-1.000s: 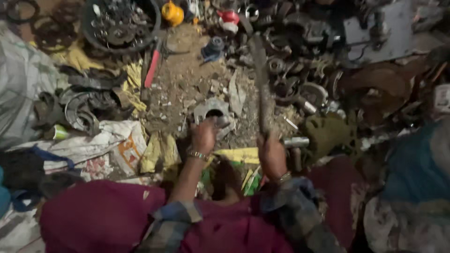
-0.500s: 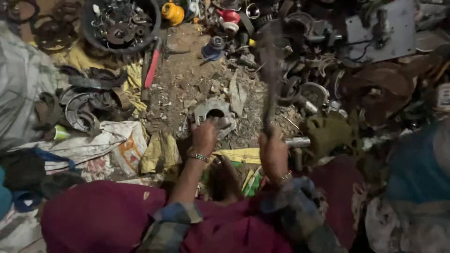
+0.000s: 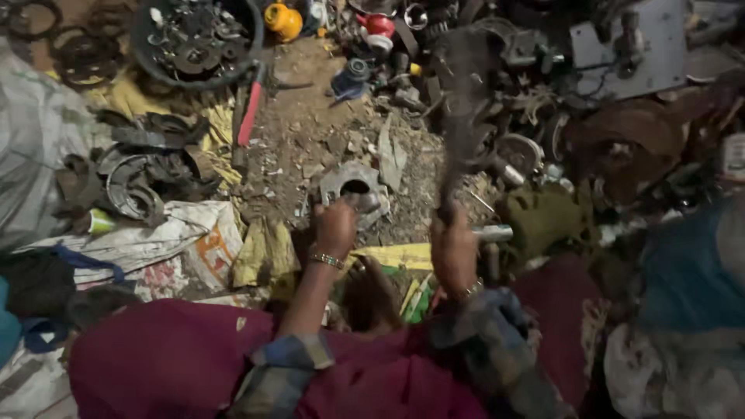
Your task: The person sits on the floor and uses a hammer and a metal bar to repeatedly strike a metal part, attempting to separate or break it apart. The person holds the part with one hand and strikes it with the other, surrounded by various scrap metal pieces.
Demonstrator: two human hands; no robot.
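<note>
My left hand [image 3: 335, 226] grips the near edge of a grey metal casting [image 3: 351, 183] with a round hole, lying on the gritty ground. My right hand [image 3: 454, 247] is closed around the lower end of a long dark tool [image 3: 464, 124], a hammer or bar, which is blurred by motion and points up and away from me. Both wrists wear bangles, and checked sleeves cover my forearms. My knees, in dark red cloth [image 3: 178, 365], fill the bottom of the view.
A black tub [image 3: 198, 39] of metal parts stands at top left, with a red-handled tool [image 3: 250, 115] beside it. Curved metal pieces [image 3: 136, 174] lie at left, a heap of scrap parts [image 3: 590, 101] at right. A yellow strip [image 3: 396, 256] and a white sack [image 3: 147, 240] lie near my knees.
The long tool in my right hand has swung upward and gone blurry. My left hand stays on the metal casting.
</note>
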